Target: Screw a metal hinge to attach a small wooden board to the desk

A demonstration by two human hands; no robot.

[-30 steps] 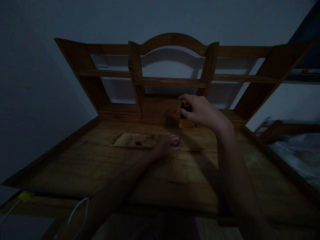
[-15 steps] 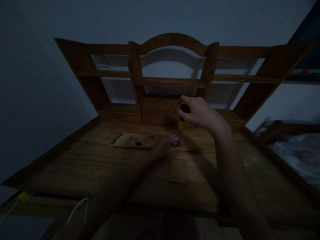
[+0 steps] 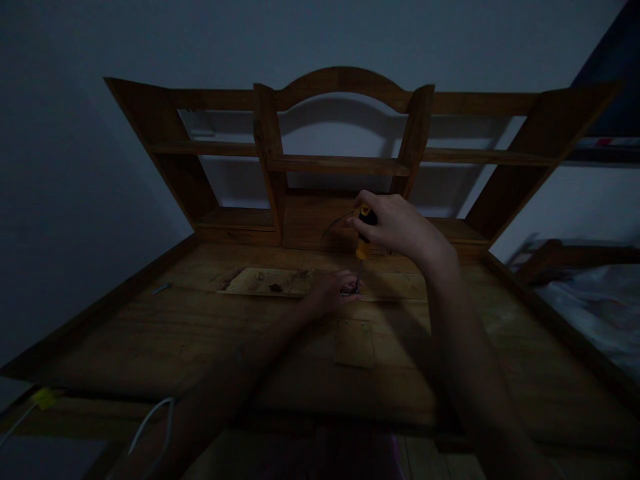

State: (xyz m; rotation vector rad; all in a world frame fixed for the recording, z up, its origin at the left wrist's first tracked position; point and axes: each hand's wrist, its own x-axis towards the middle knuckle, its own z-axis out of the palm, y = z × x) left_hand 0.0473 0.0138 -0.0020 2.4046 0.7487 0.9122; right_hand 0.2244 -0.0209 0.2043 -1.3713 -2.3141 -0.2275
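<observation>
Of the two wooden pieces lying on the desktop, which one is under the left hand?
The long strip with the dark spot; the small square piece lies apart, nearer the camera.

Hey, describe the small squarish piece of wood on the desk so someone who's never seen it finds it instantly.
Start with the wooden desk with shelves along its back. A long plank lies across the desktop, and the piece of wood lies apart from it, on its near side. Unlike the plank, it is short and squarish.

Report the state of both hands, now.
Right hand: closed, holding the screwdriver by its handle.
Left hand: near the screwdriver's lower end; open or closed cannot be told.
</observation>
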